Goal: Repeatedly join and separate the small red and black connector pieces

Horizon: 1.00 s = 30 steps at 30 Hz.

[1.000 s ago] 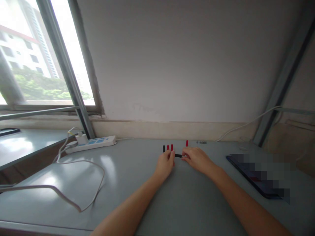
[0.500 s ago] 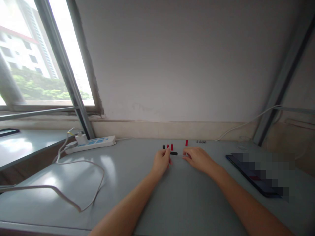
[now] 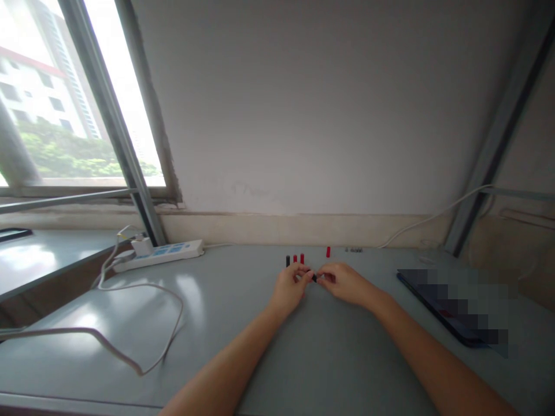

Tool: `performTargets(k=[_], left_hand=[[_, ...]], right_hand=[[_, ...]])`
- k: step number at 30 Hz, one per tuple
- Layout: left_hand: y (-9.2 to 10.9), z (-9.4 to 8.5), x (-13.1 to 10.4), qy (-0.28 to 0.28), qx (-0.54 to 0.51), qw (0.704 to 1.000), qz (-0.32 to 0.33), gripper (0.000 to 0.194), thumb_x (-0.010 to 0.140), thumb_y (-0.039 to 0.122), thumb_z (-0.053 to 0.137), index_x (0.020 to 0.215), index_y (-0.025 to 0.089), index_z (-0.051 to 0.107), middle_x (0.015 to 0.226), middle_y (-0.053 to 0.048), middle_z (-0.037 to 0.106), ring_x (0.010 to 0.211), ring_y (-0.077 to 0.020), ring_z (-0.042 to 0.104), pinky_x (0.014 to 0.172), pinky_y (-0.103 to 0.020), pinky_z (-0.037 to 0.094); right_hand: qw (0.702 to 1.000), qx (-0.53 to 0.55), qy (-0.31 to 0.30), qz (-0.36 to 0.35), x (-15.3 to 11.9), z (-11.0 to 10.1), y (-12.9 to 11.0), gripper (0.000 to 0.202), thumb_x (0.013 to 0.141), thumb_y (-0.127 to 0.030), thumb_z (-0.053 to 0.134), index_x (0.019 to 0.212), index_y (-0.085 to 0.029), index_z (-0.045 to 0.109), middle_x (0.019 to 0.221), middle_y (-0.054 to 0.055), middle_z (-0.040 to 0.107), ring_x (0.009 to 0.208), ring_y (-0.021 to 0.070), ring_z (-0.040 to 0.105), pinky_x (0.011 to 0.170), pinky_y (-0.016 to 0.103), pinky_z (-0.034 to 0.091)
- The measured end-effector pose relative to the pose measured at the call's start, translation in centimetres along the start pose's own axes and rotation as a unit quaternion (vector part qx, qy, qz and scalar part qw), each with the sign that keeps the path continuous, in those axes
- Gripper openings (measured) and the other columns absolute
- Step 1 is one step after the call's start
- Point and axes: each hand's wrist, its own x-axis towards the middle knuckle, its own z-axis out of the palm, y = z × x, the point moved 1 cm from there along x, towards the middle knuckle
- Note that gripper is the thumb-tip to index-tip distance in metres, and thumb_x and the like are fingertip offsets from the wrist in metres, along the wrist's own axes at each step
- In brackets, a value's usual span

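My left hand [image 3: 291, 287] pinches a small black cylinder [image 3: 314, 278], its fingers covering most of it. From the other side my right hand [image 3: 342, 282] is closed, thumb and fingertips at the cylinder's right end; whether it holds a further small part there is too small to tell. Just behind my left hand stand a black cylinder [image 3: 288, 261] and two red cylinders, one red cylinder [image 3: 302, 258] being the rightmost. Another red cylinder [image 3: 328, 252] is farther back, beyond my right hand. Several tiny metal pieces [image 3: 355, 250] lie to its right.
The grey table [image 3: 208, 352] meets the wall at the back. A white power strip [image 3: 173, 252] with a looping cable [image 3: 130, 284] occupies the left side. At the right lies a dark flat device [image 3: 437, 309], partly blurred out. Metal posts rise at both sides.
My left hand has picked up the black cylinder that lay on the table and turned toward the right. My right hand has come left and now meets it at the cylinder.
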Motion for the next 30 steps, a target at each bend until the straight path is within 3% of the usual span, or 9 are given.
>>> performTargets(k=[8,15,21,25,30], left_hand=[[0.6,0.1,-0.3,-0.011,0.052,0.998,0.018,0.019,0.073,0.029,0.051,0.077,0.013,0.06,0.064,-0.001,0.059,0.047,-0.0069,0.046,0.045,-0.018,0.035],[1.2,0.3,-0.5,-0.047,0.06,0.997,0.016,0.019,0.074,0.03,0.049,0.076,0.013,0.058,0.061,0.0,0.058,0.046,-0.0074,0.045,0.046,-0.019,0.035],[0.4,0.3,-0.6,-0.022,0.125,0.99,0.053,0.021,0.076,0.03,0.046,0.088,0.015,0.056,0.065,-0.001,0.06,0.046,-0.008,0.044,0.048,-0.02,0.035],[0.7,0.3,-1.1,-0.063,0.232,0.965,0.106,0.02,0.078,0.027,0.042,0.077,0.017,0.06,0.068,-0.003,0.062,0.05,-0.0101,0.048,0.052,-0.022,0.034],[1.5,0.3,-1.5,-0.093,0.295,0.943,0.124,0.022,0.079,0.025,0.041,0.077,0.018,0.062,0.069,-0.004,0.063,0.056,-0.0138,0.052,0.054,-0.023,0.034]], right_hand=[[0.991,0.125,-0.039,0.036,0.2,0.8,-0.1,0.017,0.075,-0.023,0.047,0.068,-0.013,0.059,0.055,-0.002,0.051,0.05,0.0082,0.041,0.048,0.019,0.03],[0.98,0.186,-0.037,0.062,0.5,1.3,-0.1,0.016,0.069,-0.026,0.055,0.059,-0.013,0.054,0.051,-0.005,0.046,0.049,0.0073,0.039,0.046,0.018,0.03],[0.989,0.119,0.001,0.09,1.0,1.2,1.2,0.011,0.067,-0.021,0.054,0.059,-0.013,0.055,0.052,-0.002,0.052,0.05,0.0091,0.044,0.047,0.019,0.031],[0.989,0.066,0.049,0.123,1.5,0.7,3.4,0.01,0.067,-0.021,0.054,0.062,-0.013,0.059,0.055,0.0,0.057,0.053,0.0108,0.049,0.049,0.02,0.033],[0.979,-0.004,0.075,0.19,2.0,0.5,5.6,0.013,0.067,-0.022,0.055,0.058,-0.014,0.06,0.057,0.002,0.059,0.055,0.0123,0.051,0.052,0.022,0.034]])
